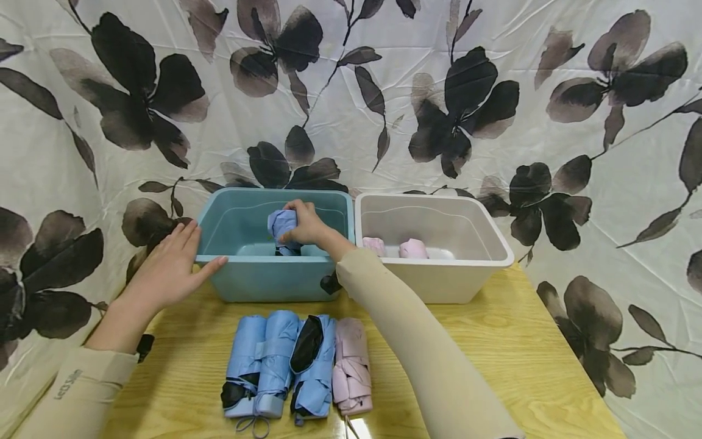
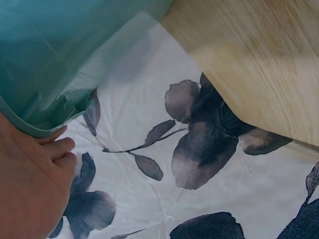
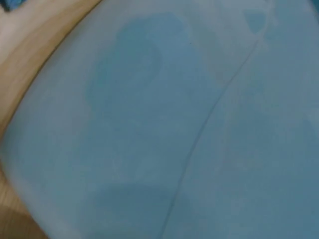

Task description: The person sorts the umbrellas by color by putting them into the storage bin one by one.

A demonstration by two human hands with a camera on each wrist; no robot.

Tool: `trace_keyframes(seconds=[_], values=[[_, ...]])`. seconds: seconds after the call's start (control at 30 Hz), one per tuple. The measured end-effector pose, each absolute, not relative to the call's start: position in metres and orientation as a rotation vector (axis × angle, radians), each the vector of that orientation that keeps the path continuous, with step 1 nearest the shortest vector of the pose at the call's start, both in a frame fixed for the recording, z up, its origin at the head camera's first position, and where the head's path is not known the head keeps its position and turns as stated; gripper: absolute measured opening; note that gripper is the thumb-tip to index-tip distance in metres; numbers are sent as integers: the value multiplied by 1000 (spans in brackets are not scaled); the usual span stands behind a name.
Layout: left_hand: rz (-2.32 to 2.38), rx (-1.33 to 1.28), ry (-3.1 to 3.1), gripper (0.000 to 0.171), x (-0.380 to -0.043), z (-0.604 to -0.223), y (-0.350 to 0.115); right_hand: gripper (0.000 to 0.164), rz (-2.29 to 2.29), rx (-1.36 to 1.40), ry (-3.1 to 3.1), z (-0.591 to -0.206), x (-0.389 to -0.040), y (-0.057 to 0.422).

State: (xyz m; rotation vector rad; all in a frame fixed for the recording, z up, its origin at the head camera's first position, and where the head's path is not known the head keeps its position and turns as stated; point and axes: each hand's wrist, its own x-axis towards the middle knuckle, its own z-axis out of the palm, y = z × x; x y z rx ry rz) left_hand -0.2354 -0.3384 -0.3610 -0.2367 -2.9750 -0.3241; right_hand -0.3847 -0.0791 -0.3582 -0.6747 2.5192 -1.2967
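Blue cloth wraps the folded umbrella that the right hand grips inside the teal bin. Thumb and fingers close round its upper part. It stands roughly upright about midway along the teal bin, its dark lower end partly hidden by the front wall; whether it touches the bottom cannot be told. The left hand grasps nothing: its fingers lie extended at the left end of the teal bin, resting on the rim, with the thumb stretched toward the front edge.

In front of the teal bin, on the wood-grain table, three blue umbrellas lie side by side, furled, the rightmost showing a black patch. A pink umbrella lies just beside them, at the right end of the row. A thin looped cord trails from the near ends of the blue ones.

Just right of the teal bin stands an off-white bin, holding two pink rolls, partly hidden by its front wall. Behind the teal bin hangs white cloth printed with dark flowers.
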Motion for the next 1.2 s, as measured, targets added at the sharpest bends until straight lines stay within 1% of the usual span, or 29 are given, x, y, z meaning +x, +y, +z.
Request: trace_keyframes(seconds=[0.17, 0.3, 0.53, 0.83, 1.03, 1.2], values=[[-311, -235, -2956, 101, -236, -360, -339, 49, -1169, -748, 2485, -360, -384, -79], [-310, -236, -2956, 101, -237, -360, -340, 48, -1033, -793, 2535, -360, -383, -80], [-317, -231, -2964, 101, -238, -362, -339, 59, -807, -787, 2662, -359, -381, -77], [-317, -217, -2972, 101, -237, -364, -339, 81, -737, -785, 2498, -362, -383, -74], [-328, -221, -2961, 101, -238, -365, -338, 85, -603, -742, 2402, -361, -387, -74], [-337, -219, -2960, 101, -237, -366, -337, 87, -546, -770, 2350, -363, -386, -74]])
